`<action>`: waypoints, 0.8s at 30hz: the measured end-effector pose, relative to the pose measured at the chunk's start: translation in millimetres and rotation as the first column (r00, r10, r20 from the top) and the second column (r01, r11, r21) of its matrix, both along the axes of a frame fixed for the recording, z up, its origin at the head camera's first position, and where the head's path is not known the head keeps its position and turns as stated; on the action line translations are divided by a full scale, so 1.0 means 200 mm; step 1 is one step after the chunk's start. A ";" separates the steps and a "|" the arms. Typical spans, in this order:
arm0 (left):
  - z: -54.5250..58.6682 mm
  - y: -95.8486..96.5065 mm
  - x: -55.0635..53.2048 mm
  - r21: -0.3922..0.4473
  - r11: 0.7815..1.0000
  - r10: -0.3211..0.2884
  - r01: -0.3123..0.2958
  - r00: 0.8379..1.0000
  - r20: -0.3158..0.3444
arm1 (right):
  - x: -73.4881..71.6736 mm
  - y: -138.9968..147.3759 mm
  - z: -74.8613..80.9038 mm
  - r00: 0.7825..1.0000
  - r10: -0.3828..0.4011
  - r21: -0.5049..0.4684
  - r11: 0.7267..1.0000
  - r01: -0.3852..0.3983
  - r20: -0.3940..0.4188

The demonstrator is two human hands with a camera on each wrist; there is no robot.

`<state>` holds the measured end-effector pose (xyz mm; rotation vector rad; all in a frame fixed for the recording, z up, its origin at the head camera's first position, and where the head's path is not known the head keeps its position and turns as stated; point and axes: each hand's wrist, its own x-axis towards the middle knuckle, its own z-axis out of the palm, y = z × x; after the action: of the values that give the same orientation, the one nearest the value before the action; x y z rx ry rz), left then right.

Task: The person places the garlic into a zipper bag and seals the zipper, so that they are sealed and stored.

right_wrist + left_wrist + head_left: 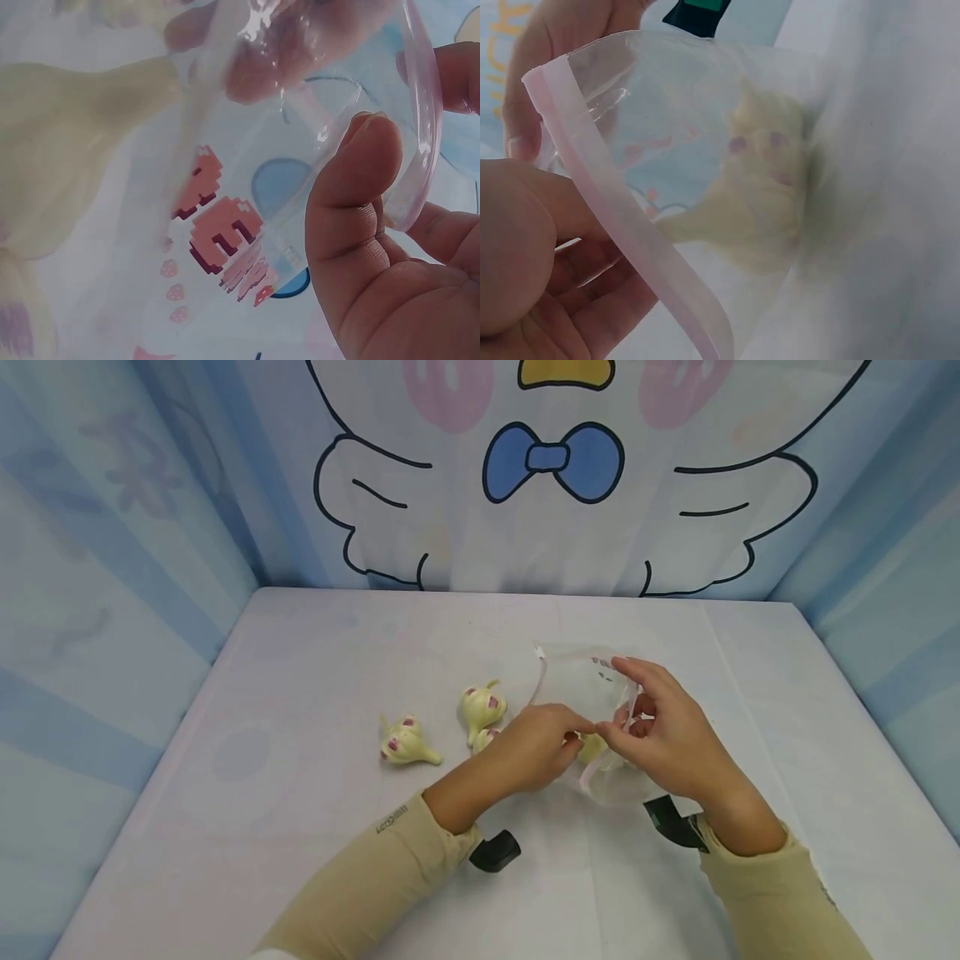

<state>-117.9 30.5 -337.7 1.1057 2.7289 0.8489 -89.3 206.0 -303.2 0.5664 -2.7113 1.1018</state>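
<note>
A clear zip bag [573,681] with a pink zip strip [607,202] is held between both hands, its mouth parted. My left hand [536,745] pinches the bag's edge at the mouth, some of its fingers behind the strip. My right hand [678,743] grips the opposite side of the mouth between thumb and fingers. Through the plastic in the left wrist view shows a pale garlic bulb [761,187] with purple spots, its stem toward the mouth. Blurry bulbs [52,142] also appear at the left of the right wrist view.
Left of the bag, a garlic bulb [407,742] lies alone on the white tabletop [315,660]. Closer to my left hand are another bulb [482,706] and a partly hidden bulb [483,740]. A printed curtain [555,543] hangs behind the table.
</note>
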 end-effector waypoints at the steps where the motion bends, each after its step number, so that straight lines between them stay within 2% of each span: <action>1: 0.00 0.00 0.00 0.001 1.000 -0.002 0.002 1.000 0.006 | 0.00 0.00 0.00 1.000 0.000 -0.001 1.000 0.000 0.001; 7: 0.00 -0.01 0.01 -0.032 0.999 -0.015 0.016 1.000 0.004 | 0.00 0.00 0.00 1.000 -0.005 -0.005 1.000 0.005 0.006; 12: -0.01 -0.03 0.01 -0.047 0.999 0.004 -0.003 1.000 0.022 | 0.00 -0.01 0.00 1.000 -0.011 -0.003 1.000 0.011 0.009; 18: -0.03 -0.02 0.01 -0.028 1.000 0.015 -0.012 0.993 0.116 | 0.00 -0.01 -0.01 1.000 -0.003 -0.010 1.000 0.003 0.021; 24: -0.04 -0.01 -0.01 -0.029 0.999 0.023 -0.017 0.973 0.230 | 0.00 -0.02 -0.02 1.000 -0.005 -0.002 1.000 0.005 0.016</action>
<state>-119.4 28.1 -346.6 0.9126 2.5563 0.8795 -89.2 202.2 -306.7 0.5522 -2.7236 1.1128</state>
